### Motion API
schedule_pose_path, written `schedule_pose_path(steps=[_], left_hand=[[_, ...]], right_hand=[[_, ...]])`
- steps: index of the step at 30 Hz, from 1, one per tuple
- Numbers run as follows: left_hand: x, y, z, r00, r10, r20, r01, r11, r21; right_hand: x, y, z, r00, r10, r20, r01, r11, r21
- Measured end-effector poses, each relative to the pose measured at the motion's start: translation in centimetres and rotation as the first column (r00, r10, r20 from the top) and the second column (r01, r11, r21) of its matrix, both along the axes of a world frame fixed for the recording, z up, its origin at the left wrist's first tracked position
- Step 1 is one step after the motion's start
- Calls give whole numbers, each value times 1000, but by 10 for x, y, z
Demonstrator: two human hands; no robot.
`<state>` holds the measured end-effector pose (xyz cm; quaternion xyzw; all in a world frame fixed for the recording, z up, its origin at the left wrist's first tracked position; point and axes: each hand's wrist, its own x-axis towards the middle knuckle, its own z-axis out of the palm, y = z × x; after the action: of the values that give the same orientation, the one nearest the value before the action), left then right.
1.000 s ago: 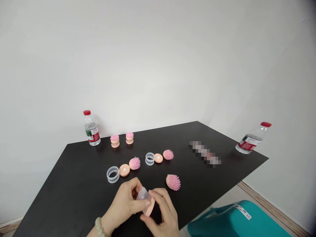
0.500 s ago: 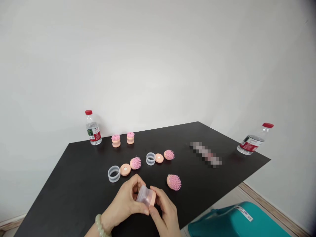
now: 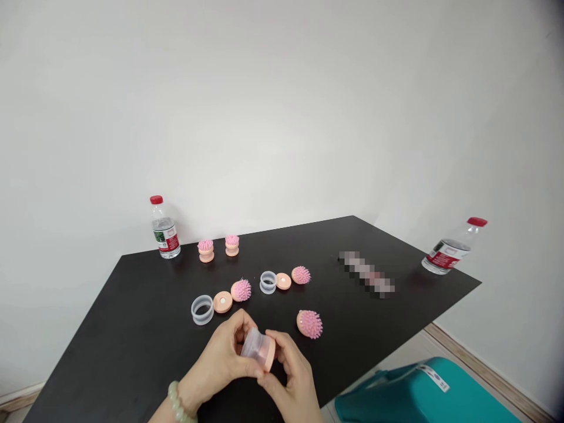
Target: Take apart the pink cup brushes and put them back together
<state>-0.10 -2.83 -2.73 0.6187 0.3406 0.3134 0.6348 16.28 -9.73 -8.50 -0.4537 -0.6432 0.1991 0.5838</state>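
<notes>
Clear plastic ring (image 3: 254, 346) pinched between both hands (image 3: 219, 359).

Even, diffuse room light fills the scene, its source out of view. The matte white wall (image 3: 282, 117) reads bright and almost shadowless, falling to a dark vignette at the upper right corner. The matte black tabletop (image 3: 132, 352) shows only a faint sheen and no hard glare. Shadows beneath the round pink bristled brush head (image 3: 309, 324) are short and soft. The table's straight edges seem slightly bowed, perhaps from wide-lens distortion. A long pixelated patch (image 3: 366, 272) on the tabletop is unreadable; elsewhere, focus stays fairly even.
</notes>
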Motion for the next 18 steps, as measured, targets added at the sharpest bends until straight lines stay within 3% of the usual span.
schedule_pose_path(steps=[3, 8, 11, 14, 18], left_hand=[[2, -2, 3, 999, 19, -32, -18, 1000, 7], [5, -7, 11, 999, -20, -40, 19, 999, -27], [4, -7, 12, 997, 72, -37, -76, 991, -106], [1, -4, 15, 987, 160, -9, -159, 977, -139], [-2, -4, 18, 987, 160, -8, -160, 984, -82]], right_hand=[[0, -2, 3, 996, -57, 75, 56, 998, 22], [-1, -9, 5, 960, -196, 201, 153, 965, 211], [-3, -13, 2, 950, -244, 198, 170, 930, 327], [0, -17, 1, 931, -270, 247, 177, 923, 341], [23, -16, 12, 843, -345, 414, 205, 916, 346]])
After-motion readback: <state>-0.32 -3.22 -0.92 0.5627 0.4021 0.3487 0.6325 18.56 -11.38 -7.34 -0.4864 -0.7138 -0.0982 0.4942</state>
